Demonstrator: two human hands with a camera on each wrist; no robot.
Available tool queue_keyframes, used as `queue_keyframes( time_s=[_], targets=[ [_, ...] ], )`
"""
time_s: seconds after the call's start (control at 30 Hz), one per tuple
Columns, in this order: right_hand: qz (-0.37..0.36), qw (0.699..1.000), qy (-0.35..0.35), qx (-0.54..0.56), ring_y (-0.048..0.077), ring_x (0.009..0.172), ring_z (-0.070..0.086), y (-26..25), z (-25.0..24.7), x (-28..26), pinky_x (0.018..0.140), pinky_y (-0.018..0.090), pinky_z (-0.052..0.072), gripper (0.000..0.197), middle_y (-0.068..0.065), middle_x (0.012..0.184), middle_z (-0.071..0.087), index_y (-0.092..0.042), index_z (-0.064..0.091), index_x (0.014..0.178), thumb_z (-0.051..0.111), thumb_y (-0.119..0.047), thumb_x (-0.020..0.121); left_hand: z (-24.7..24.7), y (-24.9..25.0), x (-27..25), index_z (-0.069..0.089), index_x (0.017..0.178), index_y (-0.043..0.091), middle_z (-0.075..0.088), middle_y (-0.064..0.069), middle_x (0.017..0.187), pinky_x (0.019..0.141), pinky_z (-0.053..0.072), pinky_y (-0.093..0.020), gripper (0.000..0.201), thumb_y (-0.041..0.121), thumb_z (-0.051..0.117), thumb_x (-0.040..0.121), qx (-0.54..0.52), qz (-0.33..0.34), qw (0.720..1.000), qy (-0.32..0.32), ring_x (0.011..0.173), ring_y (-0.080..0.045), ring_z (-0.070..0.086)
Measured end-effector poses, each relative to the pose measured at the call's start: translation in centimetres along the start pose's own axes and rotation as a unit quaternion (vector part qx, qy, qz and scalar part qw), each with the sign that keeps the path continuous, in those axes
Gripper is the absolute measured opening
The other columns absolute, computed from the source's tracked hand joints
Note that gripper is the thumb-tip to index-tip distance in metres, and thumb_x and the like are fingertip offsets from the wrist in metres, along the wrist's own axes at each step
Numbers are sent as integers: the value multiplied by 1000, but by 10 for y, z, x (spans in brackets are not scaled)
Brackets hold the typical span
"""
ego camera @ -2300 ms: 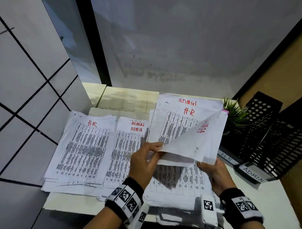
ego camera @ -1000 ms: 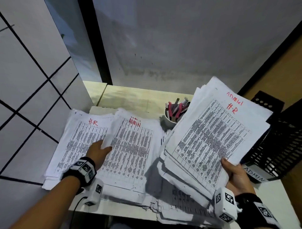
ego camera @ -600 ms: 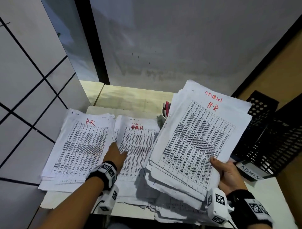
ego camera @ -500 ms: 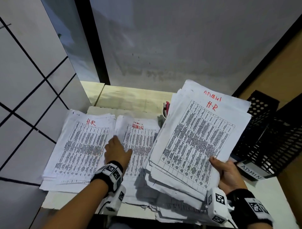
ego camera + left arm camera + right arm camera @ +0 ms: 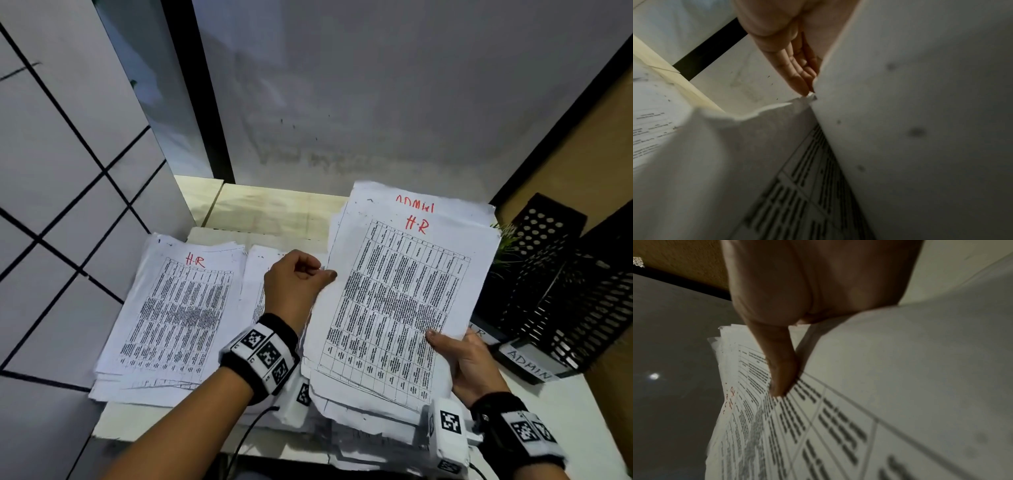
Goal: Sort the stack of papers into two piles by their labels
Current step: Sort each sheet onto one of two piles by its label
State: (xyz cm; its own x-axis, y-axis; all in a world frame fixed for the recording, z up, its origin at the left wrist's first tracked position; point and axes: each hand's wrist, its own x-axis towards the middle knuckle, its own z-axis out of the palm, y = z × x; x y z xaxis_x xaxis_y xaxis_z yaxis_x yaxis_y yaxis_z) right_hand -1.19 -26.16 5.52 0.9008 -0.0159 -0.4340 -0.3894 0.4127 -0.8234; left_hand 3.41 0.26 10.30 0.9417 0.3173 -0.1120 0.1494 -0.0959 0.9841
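A: We see the desk point(image 5: 274, 212) first, with the unsorted stack point(image 5: 397, 308) tilted up at the right, its top sheet marked H.R, an ADMIN sheet peeking behind.

B: Left of it we have the H.R pile point(image 5: 171, 308) lying flat; the middle pile point(image 5: 253, 274) is mostly hidden.

A: The black trays point(image 5: 561, 284) stand far right.

B: Our right hand point(image 5: 469, 363) grips the stack's near right edge, thumb on top.

A: And our left hand point(image 5: 294, 284) pinches the top sheet's left edge, fingers curled.
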Motion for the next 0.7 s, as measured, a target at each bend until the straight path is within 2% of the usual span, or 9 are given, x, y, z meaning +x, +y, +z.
queue_keyframes(
  time_s=[0.03, 0.17, 0.23, 0.33, 0.4, 0.47, 0.6, 0.63, 0.7],
  targets=[
    [3, 1000, 0, -4, 35, 84, 72, 0, 0, 0, 76, 51, 59, 72, 24, 100, 72, 5, 61, 114, 89, -10, 50, 0, -1, -2, 62, 76, 15, 64, 0, 73, 65, 51, -19, 24, 12, 85, 67, 4, 3, 1000, 4, 63, -7, 58],
    [5, 1000, 3, -5, 34, 81, 72, 1, 2, -1, 76, 51, 58, 43, 23, 98, 73, 2, 63, 110, 65, 5, 67, -1, -4, -7, 64, 80, 14, 66, 1, 77, 63, 49, -13, 26, 17, 86, 66, 23, -1, 1000, 10, 67, -7, 59],
    [6, 1000, -1, -6, 34, 81, 72, 2, 4, -1, 72, 49, 60, 47, 22, 98, 73, 2, 61, 112, 68, 4, 66, -2, -5, -7, 67, 78, 14, 67, 1, 75, 62, 50, -12, 20, 15, 84, 68, 32, 0, 999, 6, 67, -7, 60],
    [13, 1000, 1, -7, 35, 83, 72, 4, 5, 0, 66, 43, 59, 69, 24, 101, 72, 5, 58, 119, 82, -4, 55, -1, -9, -9, 69, 80, 19, 68, 1, 76, 63, 52, -14, 15, 11, 80, 73, 30, 9, 1000, 1, 69, -6, 62],
    [15, 1000, 8, 0, 35, 84, 72, 5, 4, -1, 68, 43, 59, 62, 25, 103, 71, 7, 56, 122, 73, 1, 63, 0, -13, -13, 71, 88, 21, 69, 2, 78, 68, 54, -16, 18, 7, 76, 78, 17, 21, 1000, -7, 71, -6, 65],
    [18, 1000, 7, 2, 35, 85, 72, 5, 3, 1, 69, 44, 60, 63, 26, 105, 71, 7, 56, 122, 73, 1, 61, -1, -16, -18, 72, 100, 18, 70, 5, 78, 72, 54, -17, 22, 6, 72, 81, 30, 65, 997, -16, 73, -2, 66],
    [14, 1000, 12, -14, 39, 90, 71, 5, 3, 1, 74, 49, 59, 100, 28, 108, 69, 7, 58, 121, 97, -17, 32, -8, -19, -26, 74, 102, 13, 73, 7, 82, 65, 55, -18, 22, 3, 71, 82, 84, 233, 968, -29, 70, -4, 67],
    [14, 1000, 13, -14, 38, 89, 71, 5, 2, 1, 73, 48, 59, 98, 28, 108, 69, 6, 58, 120, 97, -17, 33, -9, -20, -28, 74, 101, 12, 73, 6, 84, 65, 56, -20, 21, 3, 71, 82, 92, 277, 956, -30, 70, -5, 68],
    [16, 1000, 11, -6, 35, 84, 72, 5, 2, 1, 67, 44, 59, 70, 24, 101, 72, 7, 58, 119, 83, -4, 55, -11, -20, -30, 74, 98, 9, 71, 9, 89, 68, 57, -19, 18, 7, 71, 81, 92, 331, 938, -32, 75, -4, 68]
  ],
)
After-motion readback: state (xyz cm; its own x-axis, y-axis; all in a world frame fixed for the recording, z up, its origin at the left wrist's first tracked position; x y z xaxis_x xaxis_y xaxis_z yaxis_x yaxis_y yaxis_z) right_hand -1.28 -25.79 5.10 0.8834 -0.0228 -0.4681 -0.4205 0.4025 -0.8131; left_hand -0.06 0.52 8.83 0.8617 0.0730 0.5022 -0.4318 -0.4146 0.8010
